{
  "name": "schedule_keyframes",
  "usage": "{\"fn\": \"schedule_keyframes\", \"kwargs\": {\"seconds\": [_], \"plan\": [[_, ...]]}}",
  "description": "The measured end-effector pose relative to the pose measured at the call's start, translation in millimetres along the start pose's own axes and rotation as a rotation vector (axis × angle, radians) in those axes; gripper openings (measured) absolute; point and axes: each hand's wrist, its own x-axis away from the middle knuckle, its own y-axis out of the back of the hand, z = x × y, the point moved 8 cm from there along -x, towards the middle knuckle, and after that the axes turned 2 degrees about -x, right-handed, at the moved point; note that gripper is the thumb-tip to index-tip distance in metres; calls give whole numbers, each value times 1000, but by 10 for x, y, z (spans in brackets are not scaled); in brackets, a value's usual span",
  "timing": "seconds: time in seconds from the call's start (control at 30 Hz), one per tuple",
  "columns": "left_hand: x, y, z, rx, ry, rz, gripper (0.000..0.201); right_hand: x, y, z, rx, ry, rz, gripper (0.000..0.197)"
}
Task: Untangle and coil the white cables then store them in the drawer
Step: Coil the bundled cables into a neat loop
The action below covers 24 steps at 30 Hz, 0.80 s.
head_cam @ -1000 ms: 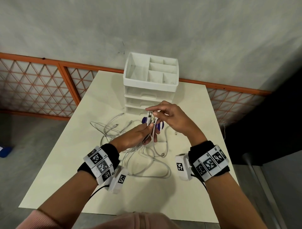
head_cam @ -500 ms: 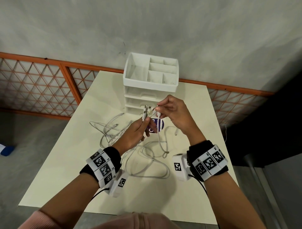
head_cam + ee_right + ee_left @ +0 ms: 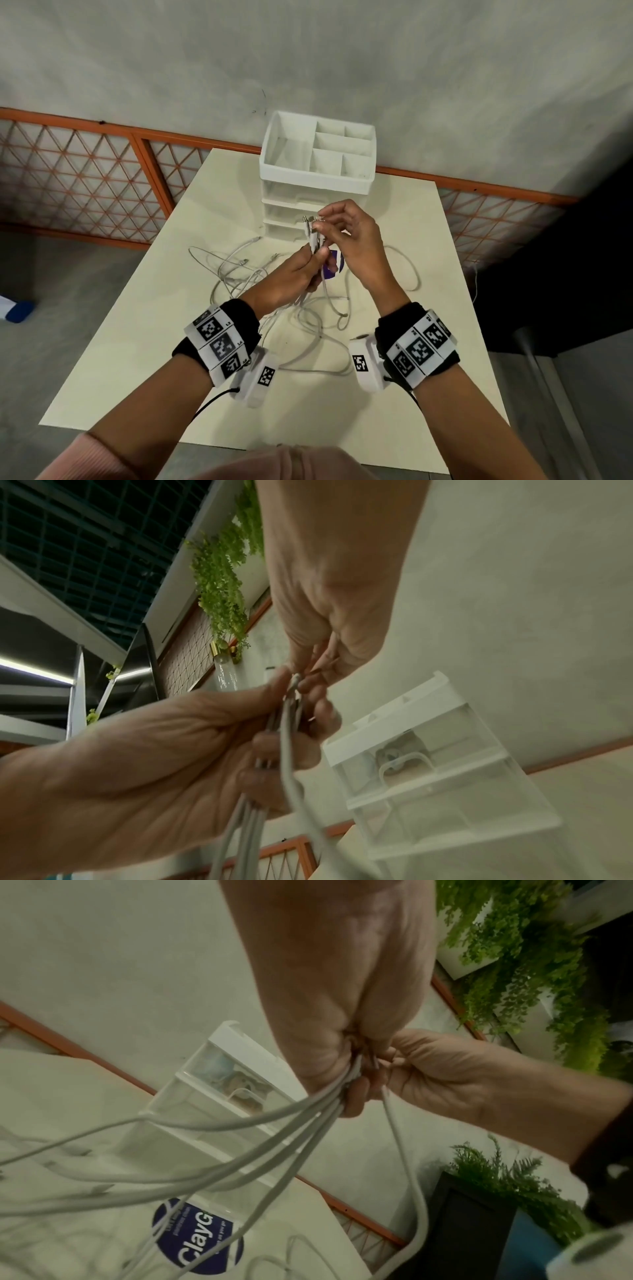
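Cables point(image 3: 310, 240), white and several in number, are gathered by their plug ends above the middle of the table point(image 3: 144, 342), while their long runs trail down into a loose tangle of loops on the tabletop in front of the drawer unit point(image 3: 317, 185). The left hand point(image 3: 294, 274) has its fingers curled round this bunch just below the plugs, so that the strands fan out beneath it in the left wrist view. The right hand point(image 3: 349, 236) pinches one plug end at the top of the bunch between thumb and fingertips, and one strand hangs from it apart from the others. This looks like the untangling step, with the ends being collected and evened up; nothing is coiled yet, and the drawers all appear closed. The next move probably calls for the left hand to keep a firm hold on the ends while the right draws the strands through, one at a time, to free the crossings below before any looping starts. A round dark blue sticker point(image 3: 334, 269) lies on the table under the hands, and the unit's top tray point(image 3: 274, 137) is divided into compartments. Behind the table run an orange lattice railing point(image 3: 85, 178) and a grey wall point(image 3: 308, 51).
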Motion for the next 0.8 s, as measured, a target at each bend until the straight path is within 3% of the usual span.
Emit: {"fn": "schedule_keyframes", "kwargs": {"seconds": [0.1,0.2,0.33,0.4,0.43,0.5,0.57,0.67,0.8], "plan": [[-31,63,-11,-15,1,-19,36,43,-6,-93,-79,-75,-28,34],[-70,234,-103,109,-51,-84,38,130,-224,-389,-167,-295,189,58],[-60,370,-320,507,-74,-102,36,412,-698,-443,-128,-365,601,44],[-22,424,-452,529,-112,-89,35,489,-853,-364,-3,-297,688,10],[-12,478,-503,537,-136,-96,35,457,-882,-343,53,-286,679,10],[35,650,-617,529,-194,-148,35,363,-860,-406,198,-282,632,33],[102,860,-680,502,-236,-238,36,249,-741,-495,341,-277,607,42],[232,1142,-740,502,-280,-347,36,162,-473,-590,454,-292,566,41],[395,1463,-763,370,-338,-478,39,29,-123,-656,337,-319,472,25]]}}
